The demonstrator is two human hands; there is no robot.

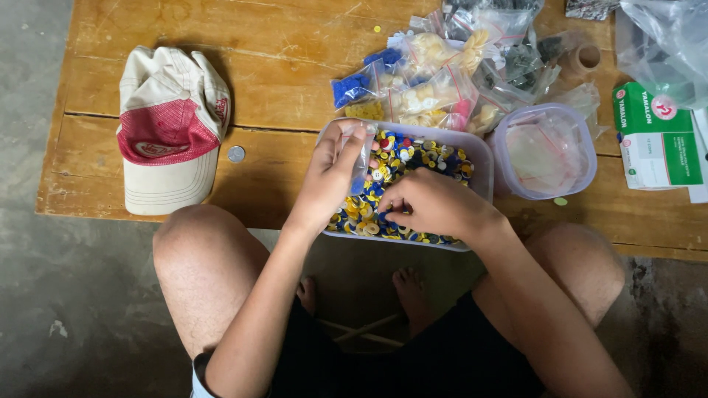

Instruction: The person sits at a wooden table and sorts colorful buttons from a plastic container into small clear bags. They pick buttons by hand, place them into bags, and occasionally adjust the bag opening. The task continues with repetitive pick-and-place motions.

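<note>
Left hand [330, 171]: fingers pinched around one small clear bag [361, 158], held over the tub.
Right hand [431, 203]: fingers closed, picking among the buttons [413, 158].
Tub [481, 158]: one, rectangular, at the near edge of the wooden surface [280, 66] (buttons too many to count).
Cap [171, 129]: one, left.
Coin [236, 154]: one, beside the cap.
Round container [544, 151]: one, right of the tub.
</note>
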